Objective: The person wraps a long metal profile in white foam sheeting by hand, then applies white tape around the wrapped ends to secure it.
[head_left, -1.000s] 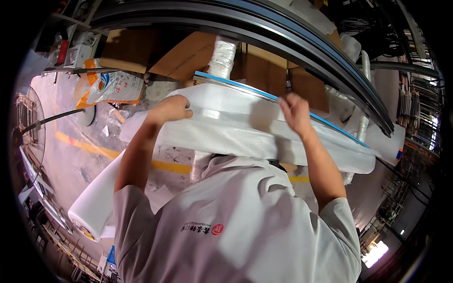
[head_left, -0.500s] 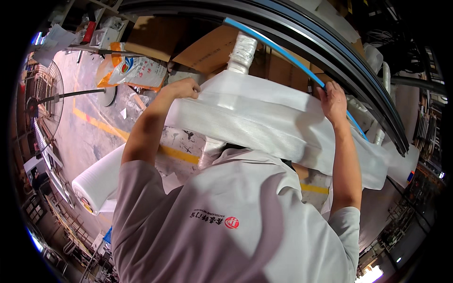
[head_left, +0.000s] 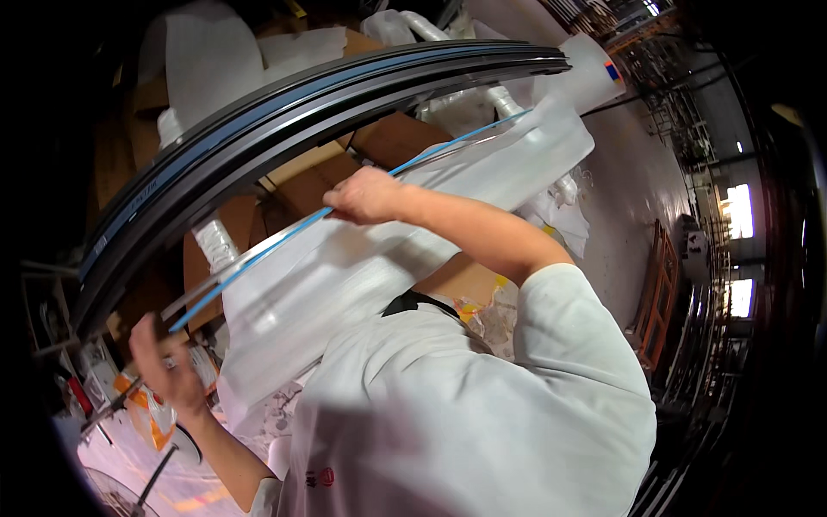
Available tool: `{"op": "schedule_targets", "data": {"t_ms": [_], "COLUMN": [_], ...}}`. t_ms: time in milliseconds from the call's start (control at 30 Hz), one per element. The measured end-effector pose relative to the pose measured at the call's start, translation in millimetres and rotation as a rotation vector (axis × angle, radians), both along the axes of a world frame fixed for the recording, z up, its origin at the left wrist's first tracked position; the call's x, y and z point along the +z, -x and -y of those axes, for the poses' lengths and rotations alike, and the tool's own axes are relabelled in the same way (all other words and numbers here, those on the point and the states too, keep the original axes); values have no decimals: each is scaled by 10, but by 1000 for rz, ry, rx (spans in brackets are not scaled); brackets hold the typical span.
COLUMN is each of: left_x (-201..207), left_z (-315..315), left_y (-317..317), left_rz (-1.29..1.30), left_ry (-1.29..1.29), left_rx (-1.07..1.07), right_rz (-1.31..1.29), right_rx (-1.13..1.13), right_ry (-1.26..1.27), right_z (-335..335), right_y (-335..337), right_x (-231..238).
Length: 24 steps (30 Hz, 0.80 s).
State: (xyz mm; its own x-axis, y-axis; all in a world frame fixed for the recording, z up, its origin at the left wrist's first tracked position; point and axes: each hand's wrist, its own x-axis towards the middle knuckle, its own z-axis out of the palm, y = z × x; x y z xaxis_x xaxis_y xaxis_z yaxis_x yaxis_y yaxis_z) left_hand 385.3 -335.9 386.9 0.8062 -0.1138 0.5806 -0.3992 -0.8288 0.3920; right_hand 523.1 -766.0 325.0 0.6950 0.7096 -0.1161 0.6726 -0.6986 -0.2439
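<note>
A long thin strip with a blue face [head_left: 226, 284] and a silvery side runs slantwise along the far edge of a white foam sheet [head_left: 284, 319]. My right hand [head_left: 366, 198] is closed on the strip near its middle, its fingertips partly hidden. At the strip's left end my left hand [head_left: 170, 372] is raised, somewhat blurred, with its fingers apart and nothing seen in them. The sheet lies in front of my body, across supports wrapped in clear film [head_left: 215, 244].
Beyond the strip lie long dark metal profiles [head_left: 284, 129], one with a blue band. Cardboard [head_left: 396, 138] shows underneath. A white foam roll [head_left: 579, 73] is at the far right. An orange-and-white bag [head_left: 151, 418] and a fan's pole [head_left: 157, 470] stand at lower left.
My view has turned rightward. My left hand has let go of the sheet's corner and is now open by the strip's left end. The strip now lies along the sheet's far edge.
</note>
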Motion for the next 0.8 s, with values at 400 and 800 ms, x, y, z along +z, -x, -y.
{"op": "schedule_targets", "data": {"t_ms": [400, 800], "left_x": [-402, -937], "left_z": [393, -142], "left_y": [-10, 1107], "left_rz": [-507, -733], "left_ry": [-234, 3], "left_rx": [-143, -213], "right_rz": [292, 314], "right_rx": [8, -356], "right_ry": [-42, 43], "right_z": [19, 1437], "right_y": [311, 1564], "right_x": [-41, 224]}}
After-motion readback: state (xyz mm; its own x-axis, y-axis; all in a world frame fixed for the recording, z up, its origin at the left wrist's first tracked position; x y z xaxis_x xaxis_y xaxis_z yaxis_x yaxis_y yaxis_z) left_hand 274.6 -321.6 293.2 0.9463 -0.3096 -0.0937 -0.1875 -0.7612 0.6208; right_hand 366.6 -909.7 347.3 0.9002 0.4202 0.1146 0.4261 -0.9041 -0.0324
